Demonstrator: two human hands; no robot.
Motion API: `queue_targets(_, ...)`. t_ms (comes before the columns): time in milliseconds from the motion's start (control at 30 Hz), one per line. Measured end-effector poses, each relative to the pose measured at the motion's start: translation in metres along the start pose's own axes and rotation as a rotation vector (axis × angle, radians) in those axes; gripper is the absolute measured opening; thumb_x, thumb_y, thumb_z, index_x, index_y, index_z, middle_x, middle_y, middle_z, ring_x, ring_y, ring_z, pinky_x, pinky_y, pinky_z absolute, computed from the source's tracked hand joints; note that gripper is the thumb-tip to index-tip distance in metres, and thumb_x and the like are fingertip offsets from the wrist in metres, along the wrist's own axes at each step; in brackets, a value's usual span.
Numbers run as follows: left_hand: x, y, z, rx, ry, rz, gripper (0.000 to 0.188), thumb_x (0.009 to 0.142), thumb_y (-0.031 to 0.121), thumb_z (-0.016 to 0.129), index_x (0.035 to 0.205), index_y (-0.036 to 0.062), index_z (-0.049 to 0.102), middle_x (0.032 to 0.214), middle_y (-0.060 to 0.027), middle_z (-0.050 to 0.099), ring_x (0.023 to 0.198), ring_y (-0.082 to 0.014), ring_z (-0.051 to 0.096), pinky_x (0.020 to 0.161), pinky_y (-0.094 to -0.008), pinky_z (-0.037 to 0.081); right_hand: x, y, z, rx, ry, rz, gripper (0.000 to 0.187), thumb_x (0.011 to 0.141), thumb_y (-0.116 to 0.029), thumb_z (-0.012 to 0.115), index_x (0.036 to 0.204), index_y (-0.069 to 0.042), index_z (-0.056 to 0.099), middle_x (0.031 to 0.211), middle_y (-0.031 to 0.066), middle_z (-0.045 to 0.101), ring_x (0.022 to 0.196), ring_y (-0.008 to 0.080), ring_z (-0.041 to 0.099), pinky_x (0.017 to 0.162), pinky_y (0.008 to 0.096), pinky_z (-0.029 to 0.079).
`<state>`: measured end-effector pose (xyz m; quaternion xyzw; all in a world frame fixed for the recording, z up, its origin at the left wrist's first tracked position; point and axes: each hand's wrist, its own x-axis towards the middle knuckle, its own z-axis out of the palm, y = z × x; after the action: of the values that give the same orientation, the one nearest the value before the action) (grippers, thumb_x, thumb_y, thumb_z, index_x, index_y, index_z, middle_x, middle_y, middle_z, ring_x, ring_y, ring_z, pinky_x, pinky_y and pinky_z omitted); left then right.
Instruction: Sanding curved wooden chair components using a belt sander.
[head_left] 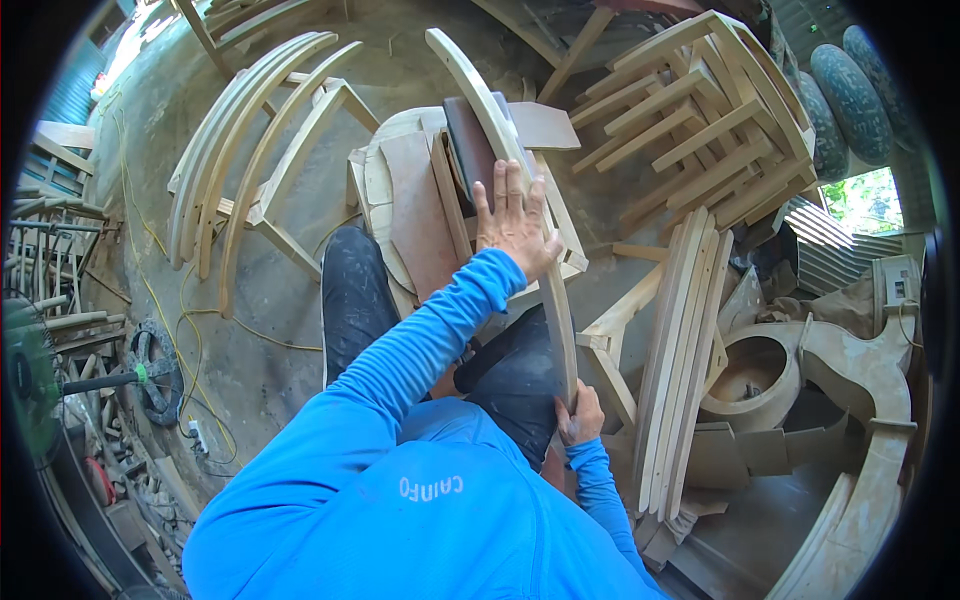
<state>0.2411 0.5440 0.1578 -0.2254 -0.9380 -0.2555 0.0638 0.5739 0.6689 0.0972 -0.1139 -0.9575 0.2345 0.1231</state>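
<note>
A long curved wooden slat (pixel 561 325) runs from near my lap away over a low wooden work stand (pixel 388 205). My left hand (pixel 515 222) lies flat across its middle, fingers stretched forward and slightly apart. Whether anything is under that palm is hidden. Down at the near end, my right hand (pixel 580 415) grips the slat from the right side, thumb on top. Beneath the slat, a dark flat block (pixel 468 140) and a thin brown board (pixel 415 190) rest at the stand.
Curved wooden frames (pixel 255 150) stand on the floor at far left. Stacked slatted frames (pixel 700 120) fill the far right. A bundle of long slats (pixel 682 360) leans at my right, beside a pale round housing (pixel 750 375). A fan (pixel 30 370) and yellow cord (pixel 165 285) are left.
</note>
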Motion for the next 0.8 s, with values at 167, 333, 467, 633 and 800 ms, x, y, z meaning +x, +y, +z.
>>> queue_targets(167,0.025,-0.019,0.002,0.046,-0.017,-0.005,0.09,0.087,0.051,0.057,0.162,0.0101,0.028,0.171,-0.0256,0.005,0.16,-0.04,-0.004,0.123,-0.0655,-0.004,0.023,0.0,0.009,0.031,0.007,-0.007,0.056,0.085,-0.017,0.079,0.136,-0.006,0.058,0.093,0.0171,0.06,0.086,0.0392,0.063,0.073,0.0475,0.052)
queue_targets(333,0.103,-0.063,-0.006,0.046,0.0,-0.077,0.088,0.088,0.051,0.055,0.162,0.0142,0.027,0.171,-0.0228,0.01,0.16,-0.0391,0.002,0.125,-0.0635,0.0,0.103,-0.021,0.041,0.11,0.128,-0.104,0.052,0.087,-0.017,0.077,0.134,-0.004,0.061,0.095,0.0164,0.06,0.084,0.0367,0.06,0.076,0.0463,0.05)
queue_targets(467,0.174,-0.102,-0.007,-0.01,-0.038,-0.11,0.087,0.089,0.054,0.054,0.164,0.0206,0.026,0.174,-0.0173,0.006,0.161,-0.0362,0.001,0.126,-0.0606,-0.001,0.163,-0.061,0.047,-0.007,0.17,-0.126,0.05,0.086,-0.018,0.077,0.132,-0.004,0.063,0.108,0.0162,0.062,0.101,0.0365,0.06,0.091,0.0474,0.047)
queue_targets(633,0.251,-0.171,-0.001,-0.056,0.098,-0.288,0.09,0.089,0.06,0.061,0.163,0.0215,0.029,0.171,-0.0191,0.017,0.16,-0.0376,0.007,0.125,-0.0627,0.008,0.265,-0.11,0.056,-0.172,0.206,-0.176,0.052,0.082,-0.026,0.078,0.13,-0.009,0.064,0.151,0.0154,0.046,0.143,0.0394,0.035,0.116,0.0556,0.026)
queue_targets(800,0.203,-0.199,-0.001,-0.353,0.44,-0.088,0.082,0.092,0.05,0.055,0.162,0.0164,0.03,0.17,-0.0189,0.018,0.159,-0.0365,0.013,0.126,-0.059,0.011,0.346,-0.116,0.073,-0.199,0.174,-0.199,0.052,0.083,-0.03,0.075,0.129,-0.009,0.065,0.154,0.0133,0.046,0.146,0.0395,0.032,0.118,0.0569,0.024)
